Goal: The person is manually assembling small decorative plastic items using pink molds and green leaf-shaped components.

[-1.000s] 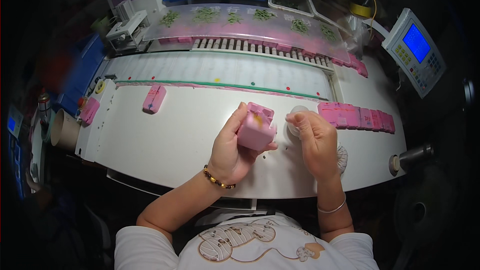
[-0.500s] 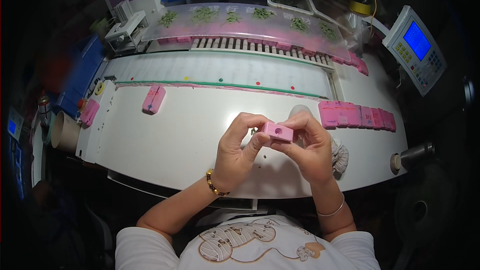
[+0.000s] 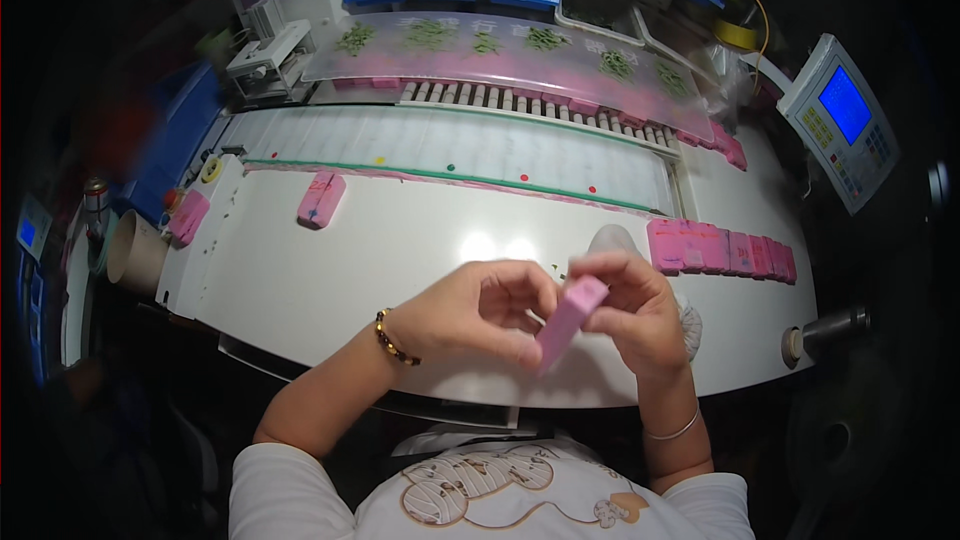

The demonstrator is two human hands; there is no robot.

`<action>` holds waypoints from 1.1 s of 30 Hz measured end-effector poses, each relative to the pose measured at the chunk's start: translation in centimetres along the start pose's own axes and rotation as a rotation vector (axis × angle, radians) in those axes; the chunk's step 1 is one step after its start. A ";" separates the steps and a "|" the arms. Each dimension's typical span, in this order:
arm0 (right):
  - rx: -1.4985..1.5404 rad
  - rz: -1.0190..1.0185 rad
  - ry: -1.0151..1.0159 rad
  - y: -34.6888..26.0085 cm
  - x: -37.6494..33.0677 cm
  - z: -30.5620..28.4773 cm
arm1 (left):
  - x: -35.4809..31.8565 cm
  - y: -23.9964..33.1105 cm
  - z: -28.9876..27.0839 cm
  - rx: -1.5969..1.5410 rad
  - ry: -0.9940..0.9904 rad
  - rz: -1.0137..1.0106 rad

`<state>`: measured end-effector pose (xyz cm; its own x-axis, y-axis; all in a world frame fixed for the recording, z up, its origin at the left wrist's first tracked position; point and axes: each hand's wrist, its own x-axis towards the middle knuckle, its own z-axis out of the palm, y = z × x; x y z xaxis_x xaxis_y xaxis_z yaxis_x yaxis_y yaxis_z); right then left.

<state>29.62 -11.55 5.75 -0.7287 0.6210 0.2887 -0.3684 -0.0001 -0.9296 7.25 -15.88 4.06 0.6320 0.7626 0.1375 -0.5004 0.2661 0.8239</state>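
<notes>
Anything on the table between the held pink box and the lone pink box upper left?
No. In the head view, only bare white table lies between the held pink box, gripped by both hands, and the lone pink box.

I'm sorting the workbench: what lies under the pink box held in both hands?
Under the pink box shows white table. The left hand and right hand hide the rest.
</notes>
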 end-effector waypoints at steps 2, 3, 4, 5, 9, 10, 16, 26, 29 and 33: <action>-0.201 0.041 0.441 -0.3 0.9 1.0 | 0.9 1.5 -0.7 0.237 0.241 -0.039; -0.406 0.039 0.472 0.4 0.5 0.0 | 1.5 2.3 -1.4 0.394 0.353 -0.055; -0.406 0.036 0.468 0.9 0.4 -0.2 | 2.0 2.4 -3.1 0.494 0.479 0.008; -0.348 0.038 0.489 1.2 0.1 -0.3 | 2.7 2.6 -5.2 0.714 0.657 0.057; -0.351 0.113 0.468 2.0 -0.8 0.2 | 3.2 4.6 -14.3 1.630 1.197 0.204; -0.406 0.159 0.452 2.1 -0.9 0.4 | 3.1 4.9 -16.0 1.633 1.206 0.204; -0.396 0.210 0.449 1.9 -1.0 1.1 | 2.2 7.1 -18.2 1.704 1.337 -0.028; -0.385 0.223 0.354 2.4 -1.0 1.1 | -9.5 4.9 -12.3 1.836 1.453 -0.260; -0.398 0.234 0.313 2.8 -0.6 1.5 | -9.5 3.5 -10.2 1.606 1.191 -0.042; -0.321 0.236 0.305 3.7 0.0 2.5 | -4.6 0.6 -3.9 0.897 0.825 0.138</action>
<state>26.84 -13.54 2.86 -0.5514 0.8338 0.0264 0.0172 0.0430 -0.9989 1.73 -16.89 1.77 -0.1211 0.9837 0.1329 0.2569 -0.0983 0.9614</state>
